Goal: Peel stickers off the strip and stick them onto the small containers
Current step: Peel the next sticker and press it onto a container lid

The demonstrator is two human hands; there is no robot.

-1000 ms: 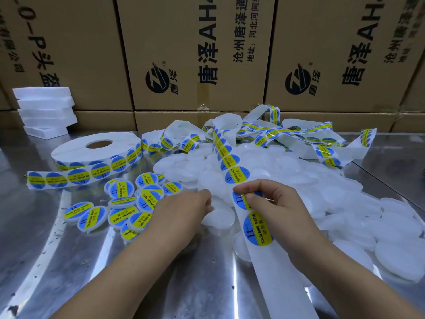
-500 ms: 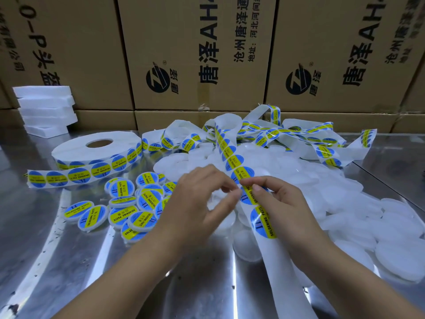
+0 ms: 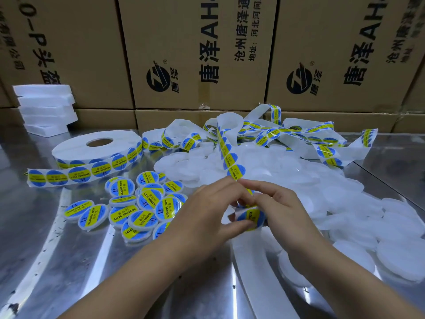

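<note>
Upper left of frame: a stack of white foam blocks (image 3: pixel 46 109) is set against the cardboard boxes (image 3: pixel 195 54) that line the back. Just right of it, a sticker roll (image 3: pixel 96 150) lies flat on the metal surface (image 3: pixel 69 272), its printed tail trailing toward the left edge. Centre left: a cluster of labelled containers (image 3: pixel 128 203) is gathered, blue-and-yellow faces up. At centre the left hand (image 3: pixel 207 215) is raised, fingers (image 3: pixel 220 187) curled and pinching a sticker (image 3: pixel 249 217) from its left side. The strip (image 3: pixel 230 157) runs down from the tangled heap at upper centre into the hands. The right hand (image 3: pixel 282 210) is met just beside the left, fingers (image 3: pixel 264 187) curled and pinching the strip at the sticker. Whether a container is held beneath the sticker cannot be told. Centre right to lower right: unlabelled white containers (image 3: pixel 299 176) are piled.
</note>
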